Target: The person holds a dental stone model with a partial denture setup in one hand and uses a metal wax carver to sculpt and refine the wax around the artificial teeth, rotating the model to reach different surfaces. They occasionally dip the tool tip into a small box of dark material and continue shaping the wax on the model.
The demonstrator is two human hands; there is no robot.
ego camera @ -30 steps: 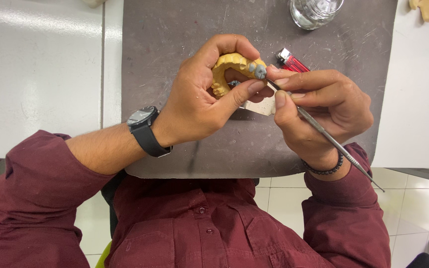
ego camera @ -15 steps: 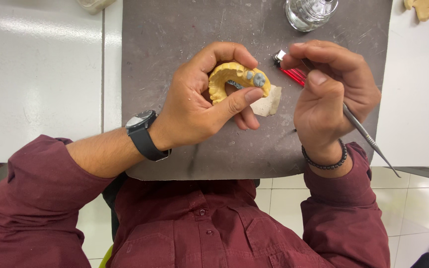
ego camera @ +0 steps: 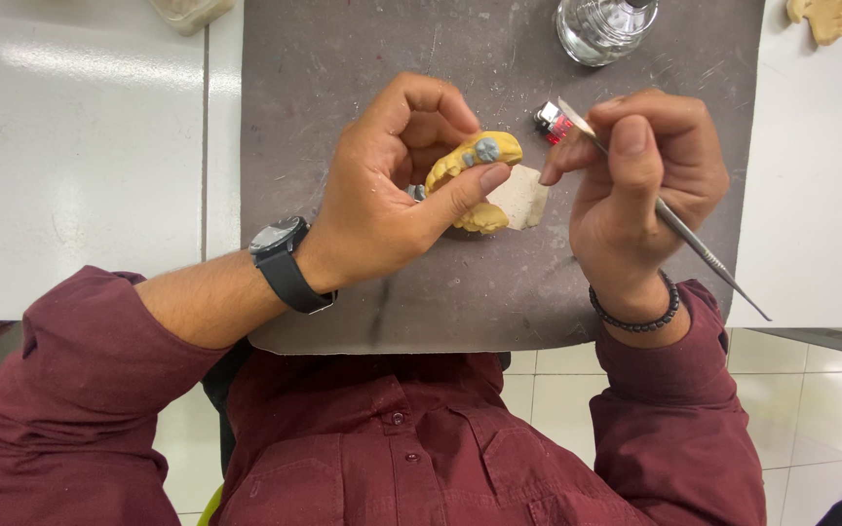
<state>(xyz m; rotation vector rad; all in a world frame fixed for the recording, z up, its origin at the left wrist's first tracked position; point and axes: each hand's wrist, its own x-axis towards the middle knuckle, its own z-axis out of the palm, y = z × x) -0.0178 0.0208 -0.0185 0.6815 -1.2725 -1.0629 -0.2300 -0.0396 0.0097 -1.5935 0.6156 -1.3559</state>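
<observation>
Two hands work over a white table (ego camera: 80, 166) on which a grey mat (ego camera: 343, 58) fills the middle of the view from twelve o'clock down to the person's dark red shirt (ego camera: 411, 438) at six. The left hand (ego camera: 387, 209), with a black wristwatch (ego camera: 285, 258) on its wrist, is curled shut around a yellow dental cast (ego camera: 475, 170) at the centre of the mat: the thumb presses across its near side and the fingers wrap over its far side, so the arch of teeth faces up with a small grey piece (ego camera: 485, 149) seated on its top. Just under the cast, toward three o'clock, a pale whitish lump (ego camera: 523, 195) lies against it; whether it rests on the mat or hangs from the cast cannot be told. The right hand (ego camera: 645, 180), at three o'clock from the cast and apart from it, wears a dark bead bracelet (ego camera: 640, 312) and is closed in a pen-like pinch on a thin metal instrument (ego camera: 694, 244), whose flat tip points toward eleven o'clock and whose long shaft runs out past the wrist toward four o'clock. Just beyond that tip lies a small red lighter (ego camera: 553, 122) on the mat. At twelve o'clock stands a clear glass jar (ego camera: 601, 29), and at one o'clock, on the table off the mat, lies another yellow plaster piece (ego camera: 821, 18).
</observation>
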